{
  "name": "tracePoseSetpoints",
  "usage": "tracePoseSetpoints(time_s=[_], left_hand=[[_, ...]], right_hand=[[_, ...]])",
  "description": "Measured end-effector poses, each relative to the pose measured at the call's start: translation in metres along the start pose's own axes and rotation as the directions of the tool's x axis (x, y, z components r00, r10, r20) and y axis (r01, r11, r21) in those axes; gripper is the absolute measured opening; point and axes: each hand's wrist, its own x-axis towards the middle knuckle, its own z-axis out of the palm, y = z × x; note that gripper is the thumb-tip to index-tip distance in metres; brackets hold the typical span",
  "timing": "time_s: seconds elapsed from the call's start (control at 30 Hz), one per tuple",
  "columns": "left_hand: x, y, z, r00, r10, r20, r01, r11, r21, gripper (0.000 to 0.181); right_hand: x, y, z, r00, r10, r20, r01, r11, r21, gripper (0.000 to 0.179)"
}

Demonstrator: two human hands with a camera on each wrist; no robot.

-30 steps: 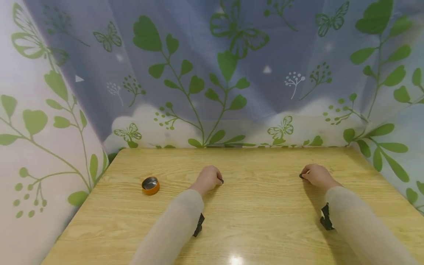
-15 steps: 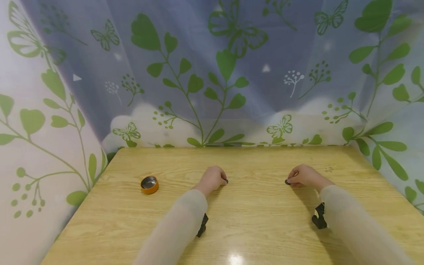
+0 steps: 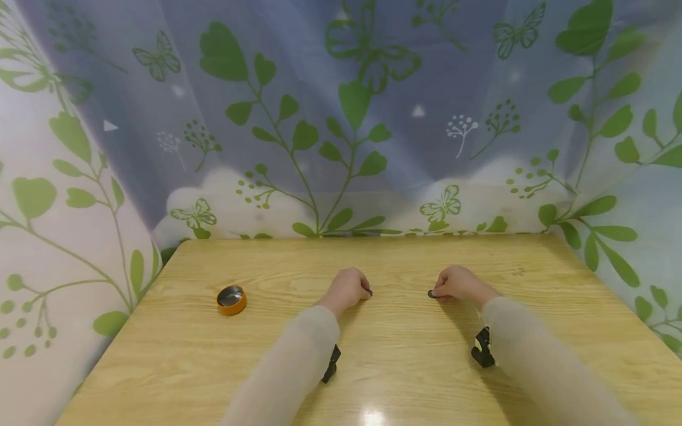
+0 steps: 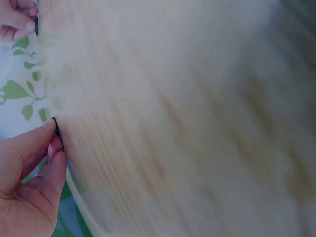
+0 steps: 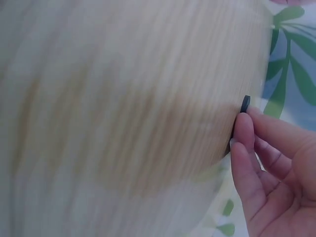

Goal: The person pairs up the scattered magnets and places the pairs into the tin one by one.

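My left hand [image 3: 347, 290] pinches a small black disc [image 3: 370, 293] between thumb and fingertips, low over the wooden table. Facing it across a short gap, my right hand [image 3: 461, 285] pinches a second black disc [image 3: 431, 294] by its edge. Seen from the left wrist, the left disc [image 4: 58, 129] is a thin dark edge, mostly covered by the fingers. One end of the right disc [image 5: 245, 103] sticks out past the fingertips in the right wrist view. The two discs are apart. What they are made of cannot be told.
To the left stands a small round orange cup [image 3: 231, 300] with a shiny metal inside. The wood-grain table [image 3: 405, 367] reaches back to a blue and white curtain [image 3: 394, 148] printed with leaves and butterflies. Black wrist mounts [image 3: 482, 349] hang under the sleeves.
My right hand has moved left with its disc, closing much of the distance to the left hand. The left hand has shifted slightly right. The orange cup stays on the table.
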Motion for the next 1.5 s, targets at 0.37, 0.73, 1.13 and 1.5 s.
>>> tracePoseSetpoints(time_s=[0.37, 0.73, 1.13, 1.5], left_hand=[[0.008, 0.015, 0.011, 0.998, -0.023, 0.05, 0.022, 1.0, 0.019, 0.01], [0.01, 0.036, 0.022, 0.999, 0.034, 0.037, -0.034, 0.999, -0.007, 0.008], [0.012, 0.05, 0.031, 0.996, 0.076, 0.043, -0.079, 0.994, 0.07, 0.009], [0.016, 0.056, 0.037, 0.994, 0.11, 0.02, -0.111, 0.989, 0.096, 0.012]], right_hand=[[0.014, -0.026, 0.018, 1.0, 0.007, 0.016, -0.007, 1.0, 0.001, 0.018], [0.021, -0.04, 0.027, 0.999, 0.042, -0.002, -0.042, 0.999, 0.002, 0.016], [0.013, -0.044, 0.027, 1.0, 0.002, -0.002, -0.002, 0.999, 0.04, 0.013], [0.014, -0.044, 0.028, 1.0, 0.022, 0.021, -0.024, 0.997, 0.07, 0.021]])
